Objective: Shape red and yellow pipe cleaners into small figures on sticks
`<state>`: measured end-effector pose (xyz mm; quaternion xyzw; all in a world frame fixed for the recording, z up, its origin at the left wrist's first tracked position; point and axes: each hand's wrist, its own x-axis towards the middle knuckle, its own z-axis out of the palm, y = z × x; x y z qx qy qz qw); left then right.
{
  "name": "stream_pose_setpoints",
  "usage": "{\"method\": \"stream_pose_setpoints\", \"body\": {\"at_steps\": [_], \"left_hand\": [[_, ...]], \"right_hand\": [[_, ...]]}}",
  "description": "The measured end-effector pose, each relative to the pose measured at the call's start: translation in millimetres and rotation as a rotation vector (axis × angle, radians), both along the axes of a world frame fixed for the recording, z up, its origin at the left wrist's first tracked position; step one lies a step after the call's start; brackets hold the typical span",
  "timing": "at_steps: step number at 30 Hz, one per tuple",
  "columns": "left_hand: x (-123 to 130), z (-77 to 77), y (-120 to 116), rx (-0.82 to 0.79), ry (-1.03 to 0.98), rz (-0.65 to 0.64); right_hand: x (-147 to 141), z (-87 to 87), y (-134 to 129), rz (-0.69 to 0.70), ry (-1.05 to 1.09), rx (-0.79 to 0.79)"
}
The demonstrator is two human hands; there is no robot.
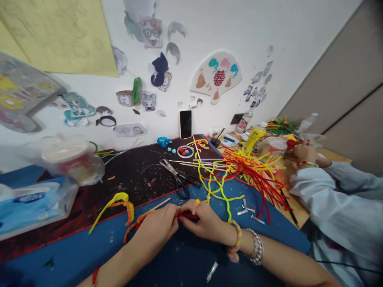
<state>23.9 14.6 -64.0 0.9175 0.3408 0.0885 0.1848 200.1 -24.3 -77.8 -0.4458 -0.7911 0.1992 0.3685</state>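
In the head view my left hand (161,223) and my right hand (206,223) meet over the blue table, fingers pinched closed. Between them runs a fuzzy red pipe cleaner (188,215), gripped at both sides; my fingers hide most of it. Just left of my left hand lie an orange pipe cleaner (129,233) and a thin wooden stick (161,203). A bent yellow and orange pipe cleaner piece (121,197) rests farther left. Beyond my hands lie black-handled scissors (179,179), blades partly apart. Loose yellow pipe cleaners (223,195) spread beside my right hand.
A pile of red, orange and yellow pipe cleaners (257,169) covers the right. A phone (186,124) leans on the wall behind a small bead dish (185,151). Tissues (36,203) and a bagged cup (70,159) stand left. Another person's sleeve (323,195) is at right.
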Motion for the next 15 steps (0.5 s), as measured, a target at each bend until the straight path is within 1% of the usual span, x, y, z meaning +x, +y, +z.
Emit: {"method": "stream_pose_setpoints", "body": {"at_steps": [2, 4, 6, 8, 11, 15], "left_hand": [[0.4, -1.9, -1.0, -0.05, -0.044, 0.007], [1.4, -3.6, -2.1, -0.154, -0.131, 0.041], [3.1, -5.1, -3.0, -0.32, -0.256, 0.099], [5.3, -7.0, -3.2, -0.523, -0.376, 0.149], [8.2, -10.4, -1.5, -0.793, -0.486, 0.184], [9.7, -12.3, 2.2, -1.001, -0.583, 0.229]], "right_hand": [[0.8, -1.7, 1.1, -0.024, 0.0, 0.008], [1.8, -3.9, 2.4, -0.05, -0.009, 0.012], [2.9, -5.9, 3.6, -0.072, -0.011, 0.024], [3.9, -7.3, 4.5, -0.081, 0.003, 0.042], [5.0, -8.6, 5.3, -0.063, 0.007, 0.07], [6.6, -9.9, 6.5, 0.006, -0.011, 0.16]]}}
